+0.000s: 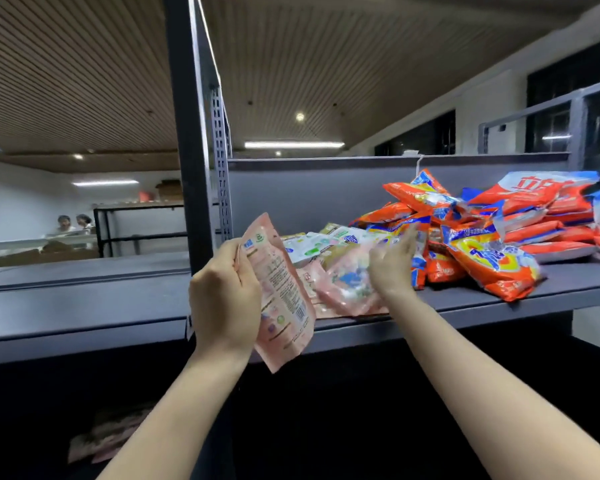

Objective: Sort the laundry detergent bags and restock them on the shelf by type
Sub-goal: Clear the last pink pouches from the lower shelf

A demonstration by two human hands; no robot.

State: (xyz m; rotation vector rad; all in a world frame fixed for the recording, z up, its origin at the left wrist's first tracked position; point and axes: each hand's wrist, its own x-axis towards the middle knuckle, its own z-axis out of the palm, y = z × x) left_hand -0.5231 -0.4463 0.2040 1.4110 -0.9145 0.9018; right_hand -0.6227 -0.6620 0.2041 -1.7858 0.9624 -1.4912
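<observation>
My left hand [224, 296] grips a pink detergent pouch [281, 299], held upright in front of the grey shelf [465, 308], with its printed back facing me. My right hand [392, 259] hovers over a pile of pink, white and beige pouches [340, 268] lying on the shelf, fingers apart and blurred, holding nothing that I can see. To the right, orange and blue detergent bags [492, 261] lie in a loose heap. Behind that heap, more orange bags are stacked flat [548, 216].
A dark upright post [191, 168] divides this shelf bay from the grey shelf on the left [66, 306]. A few pink pouches [108, 438] lie in the dim lower level. Two people stand far off at the left, by tables and a black rack.
</observation>
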